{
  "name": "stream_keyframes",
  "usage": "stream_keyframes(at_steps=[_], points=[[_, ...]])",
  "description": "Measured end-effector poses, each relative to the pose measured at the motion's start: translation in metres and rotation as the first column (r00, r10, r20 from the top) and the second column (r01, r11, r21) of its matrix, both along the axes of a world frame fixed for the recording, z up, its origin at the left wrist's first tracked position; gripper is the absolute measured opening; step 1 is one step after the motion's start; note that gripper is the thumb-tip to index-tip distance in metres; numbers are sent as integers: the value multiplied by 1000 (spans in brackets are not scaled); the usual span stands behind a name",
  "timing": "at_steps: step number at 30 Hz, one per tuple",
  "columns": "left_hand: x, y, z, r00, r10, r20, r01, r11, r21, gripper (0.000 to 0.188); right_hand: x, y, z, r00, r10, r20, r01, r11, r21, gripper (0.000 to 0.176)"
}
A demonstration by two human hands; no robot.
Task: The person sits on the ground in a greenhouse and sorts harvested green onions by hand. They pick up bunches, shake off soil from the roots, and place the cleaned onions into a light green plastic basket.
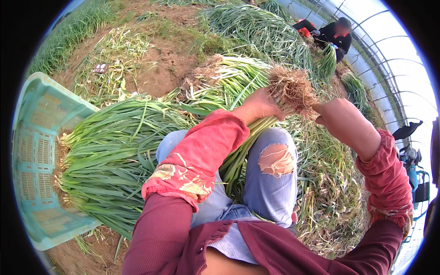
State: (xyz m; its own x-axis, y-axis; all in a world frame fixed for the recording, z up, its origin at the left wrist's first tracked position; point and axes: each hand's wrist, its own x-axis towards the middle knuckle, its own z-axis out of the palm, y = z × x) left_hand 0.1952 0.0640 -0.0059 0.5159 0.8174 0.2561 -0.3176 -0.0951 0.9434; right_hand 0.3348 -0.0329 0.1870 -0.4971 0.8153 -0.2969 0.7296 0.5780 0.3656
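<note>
My left hand (pixel 263 106) is closed around a bundle of long green allium stems (pixel 252 135), just below their roots. The dry brown root mass (pixel 292 87) points up and away, while the leaves hang between my knees. At the right side of those roots is my right hand (pixel 343 120), its fingers curled and a fingertip at the root edge. Whether it grips any roots or a small tool is hidden. Beyond my left hand lies a heap of similar plants (pixel 237 74) with pale stems and roots showing.
A green plastic crate (pixel 44 165) on the left holds root ends of many bunched plants (pixel 113 144), leaves spilling toward me. Loose leaf litter (pixel 330 192) covers ground at right. A person (pixel 338 37) crouches at upper right near more cut greens (pixel 257 31), beneath a hooped frame (pixel 388 62).
</note>
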Motion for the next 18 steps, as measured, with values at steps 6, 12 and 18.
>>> stream_keyframes(at_steps=[6, 12, 18], points=[[2, -8, 7, 975, 59, -215, -21, 985, 173, 76, -23, 55, -2, 976, 214, -34, -208, 970, 122, 113], [-5, -13, 3, 917, 286, -279, -208, 938, 278, 73, 66, 131, -63, 694, -646, -318, -29, 417, -909, 69], [0, -8, -4, 973, 137, -185, -127, 990, 65, 80, 124, 33, -135, 242, -903, -356, -101, 341, -934, 66]])
